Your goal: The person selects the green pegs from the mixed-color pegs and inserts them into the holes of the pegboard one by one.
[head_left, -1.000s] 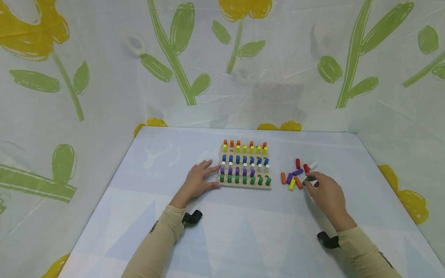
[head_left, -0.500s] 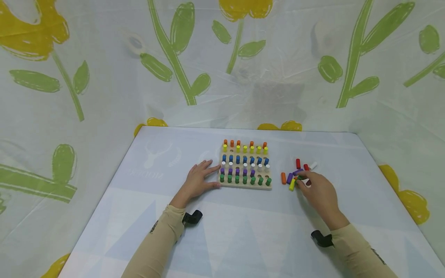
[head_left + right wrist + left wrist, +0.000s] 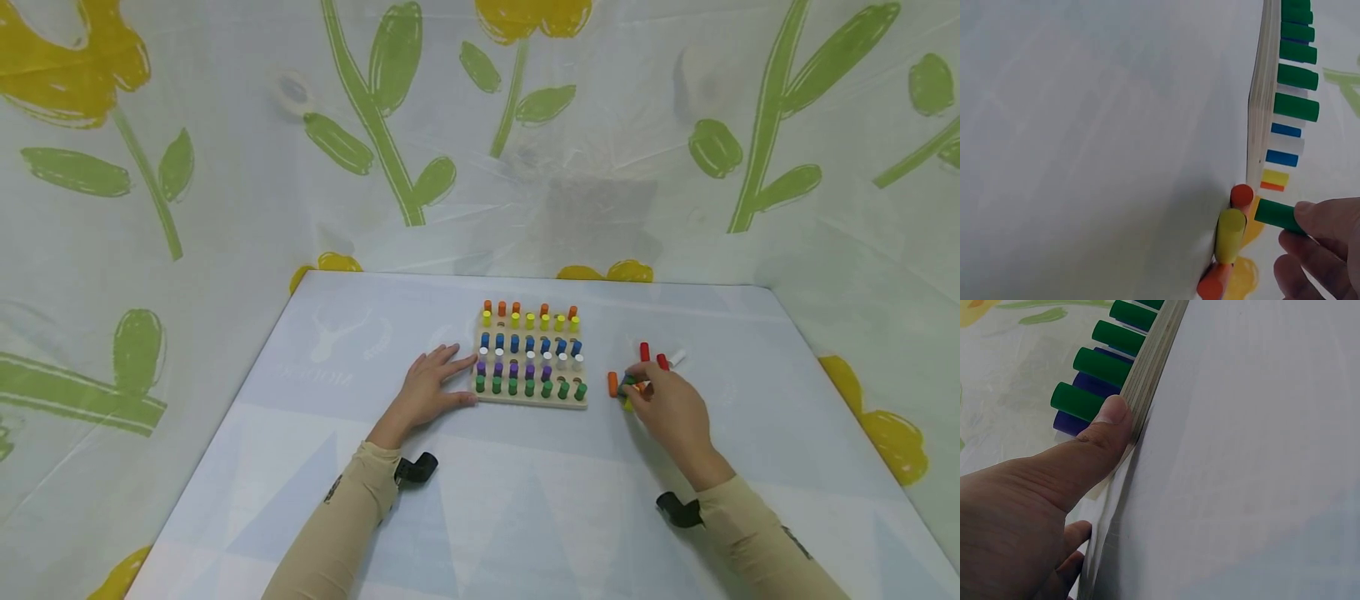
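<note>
In the head view a wooden pegboard [image 3: 532,402] stands with rows of orange, yellow, blue, white, purple and green pegs. My left hand [image 3: 431,392] lies at its left side with fingers spread. The left wrist view shows the thumb [image 3: 1113,411] on the board's front edge, beside the end green peg [image 3: 1077,402]. My right hand [image 3: 675,408] pinches a loose green peg [image 3: 1277,214] between thumb and fingertips, over the scattered pegs right of the board. Beneath it in the right wrist view are a yellow peg [image 3: 1230,236] and an orange peg [image 3: 1213,284].
Around the right hand on the white table [image 3: 487,500] lie two red pegs, one the nearer red peg [image 3: 663,362], a white peg [image 3: 678,357] and an orange peg [image 3: 612,384]. Bare holes show in several rows of the board. A flower-printed sheet [image 3: 600,208] rises behind the table.
My right hand has moved left over the loose pegs toward the board, carrying the green peg. The left hand has stayed at the board's corner.
</note>
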Demonstrator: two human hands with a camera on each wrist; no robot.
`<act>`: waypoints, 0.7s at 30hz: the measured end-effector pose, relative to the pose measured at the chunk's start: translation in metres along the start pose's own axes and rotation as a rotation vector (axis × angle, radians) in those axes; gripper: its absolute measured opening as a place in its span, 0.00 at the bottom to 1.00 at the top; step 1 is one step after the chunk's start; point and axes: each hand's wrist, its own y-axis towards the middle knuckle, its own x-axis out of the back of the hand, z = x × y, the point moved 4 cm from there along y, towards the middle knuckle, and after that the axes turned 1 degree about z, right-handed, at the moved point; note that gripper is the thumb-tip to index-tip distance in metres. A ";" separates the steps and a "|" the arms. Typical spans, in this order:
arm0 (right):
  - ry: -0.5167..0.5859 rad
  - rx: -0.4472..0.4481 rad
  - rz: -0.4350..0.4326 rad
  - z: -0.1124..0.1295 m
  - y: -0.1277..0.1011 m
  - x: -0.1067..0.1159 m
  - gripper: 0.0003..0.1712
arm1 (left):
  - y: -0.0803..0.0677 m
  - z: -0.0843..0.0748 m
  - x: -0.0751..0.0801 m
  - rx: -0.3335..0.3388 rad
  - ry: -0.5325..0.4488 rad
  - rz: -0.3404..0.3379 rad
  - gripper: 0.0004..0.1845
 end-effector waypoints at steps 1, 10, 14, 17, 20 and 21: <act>0.004 0.004 -0.001 0.001 0.000 -0.001 0.17 | 0.000 0.000 0.000 0.000 0.002 0.000 0.42; 0.031 0.025 0.008 0.010 0.005 -0.007 0.15 | -0.001 -0.001 0.001 -0.008 0.005 -0.009 0.41; 0.027 0.020 0.032 0.014 0.008 -0.009 0.16 | -0.001 -0.001 0.002 -0.005 0.002 -0.005 0.42; 0.030 0.012 0.041 0.018 0.009 -0.010 0.17 | -0.001 0.000 0.001 0.003 0.000 0.007 0.42; 0.026 0.011 0.041 0.020 0.010 -0.011 0.18 | -0.001 0.000 0.001 0.006 0.002 0.013 0.42; 0.026 0.013 0.040 0.021 0.011 -0.012 0.17 | -0.001 0.000 0.001 0.006 0.003 0.014 0.42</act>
